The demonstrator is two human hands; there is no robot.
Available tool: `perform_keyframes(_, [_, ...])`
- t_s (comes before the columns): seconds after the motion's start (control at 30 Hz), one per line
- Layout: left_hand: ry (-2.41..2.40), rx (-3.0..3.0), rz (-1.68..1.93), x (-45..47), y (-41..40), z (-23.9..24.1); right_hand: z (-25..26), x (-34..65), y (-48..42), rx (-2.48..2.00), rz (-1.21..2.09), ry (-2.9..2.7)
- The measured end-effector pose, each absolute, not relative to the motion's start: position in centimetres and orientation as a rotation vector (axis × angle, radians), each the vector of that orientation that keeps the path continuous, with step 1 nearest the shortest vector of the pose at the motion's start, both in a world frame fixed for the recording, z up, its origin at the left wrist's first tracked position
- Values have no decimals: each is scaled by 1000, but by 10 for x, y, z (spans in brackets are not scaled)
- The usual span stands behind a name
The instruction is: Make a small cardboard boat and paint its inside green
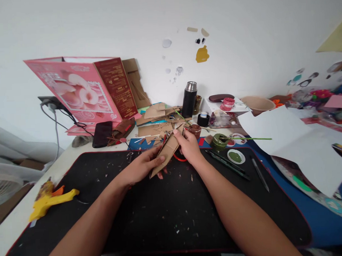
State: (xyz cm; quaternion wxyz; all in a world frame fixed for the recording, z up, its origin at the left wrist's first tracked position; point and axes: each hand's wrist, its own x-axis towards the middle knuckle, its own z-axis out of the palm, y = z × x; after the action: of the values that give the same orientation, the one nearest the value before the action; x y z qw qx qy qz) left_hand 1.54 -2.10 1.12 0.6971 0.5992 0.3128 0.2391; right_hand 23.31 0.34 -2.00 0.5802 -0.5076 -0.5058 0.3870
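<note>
Both hands hold a narrow folded piece of cardboard (169, 150) above the black mat (152, 219). My left hand (145, 163) grips its lower left end, thumb on top and fingers underneath. At the upper right end, my right hand (187, 142) pinches the cardboard between thumb and fingers. Partly hidden behind the hands is a red-handled tool (180, 157), whose kind I cannot make out. Beyond them lies a heap of cardboard scraps (155, 117).
A yellow glue gun (51, 199) lies on the left. Right of the hands are an open jar of green paint (219, 141), its lid (236, 156) and several pens (229, 164). A black thermos (189, 100), a phone (102, 134) and a pink box (81, 90) stand or lie at the back.
</note>
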Motion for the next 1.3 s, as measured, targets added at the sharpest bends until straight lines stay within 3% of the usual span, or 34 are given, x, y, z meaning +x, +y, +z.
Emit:
perform_keyframes(0.93, [737, 1211, 515, 13, -18, 5, -20, 234, 4, -1214, 903, -1200])
perform_keyframes(1.3, [876, 1132, 664, 11, -11, 4, -9, 231, 0, -1178, 1010, -1152])
